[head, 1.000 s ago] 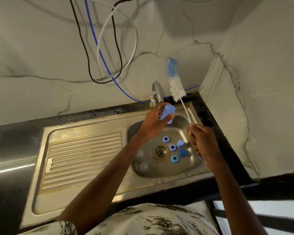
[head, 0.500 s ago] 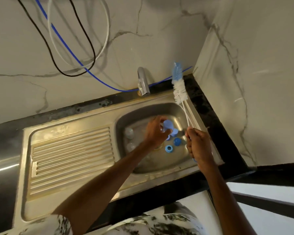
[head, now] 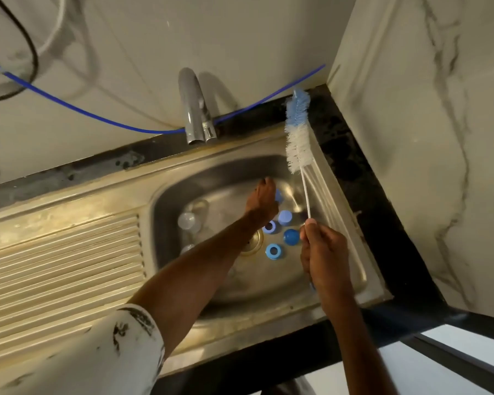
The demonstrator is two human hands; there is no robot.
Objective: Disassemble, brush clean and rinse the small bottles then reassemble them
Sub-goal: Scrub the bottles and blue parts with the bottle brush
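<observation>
In the sink [head: 166, 223] the clear bottles [head: 186, 220] lie at the left and the blue caps [head: 285, 217] lie loose by the drain. We judge that disassembly is done and reassembly remains. The left hand [head: 261, 201] reaches down beside one more cap [head: 278, 195]; it is blurred, so we cannot tell whether it grasps it. The right hand [head: 322, 252] is clenched around the handle of the brush [head: 297, 138].

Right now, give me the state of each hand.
Left hand: blurred against a blue piece; grip cannot be told.
Right hand: closed, fingers pinching the bottle brush handle.
</observation>
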